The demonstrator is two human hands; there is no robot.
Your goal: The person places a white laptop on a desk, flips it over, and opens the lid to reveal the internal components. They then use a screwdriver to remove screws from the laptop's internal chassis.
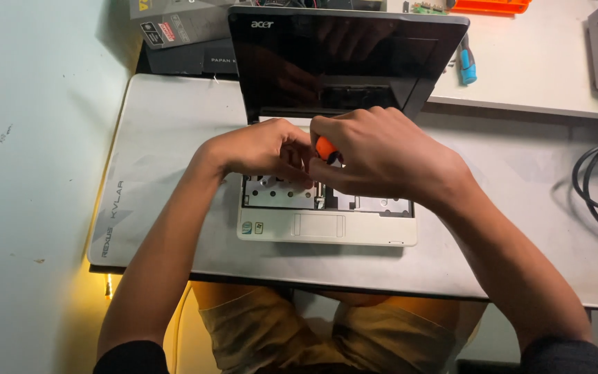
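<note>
I see the right hand point(382, 156) closed around an orange-handled screwdriver point(327, 149) above the small white laptop point(327, 232) on the grey mat point(167, 138); the left hand point(261, 149), fingers curled, touches the laptop's exposed keyboard bay point(278, 194).

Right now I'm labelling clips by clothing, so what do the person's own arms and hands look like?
Both forearms are bare up to dark, near-black sleeve cuffs that sit near the elbows at the bottom of the picture. The left hand and the right hand are bare: no gloves, and no rings, watch or bands show on the fingers or wrists in view. Nothing is marked or taped on either arm.
</note>
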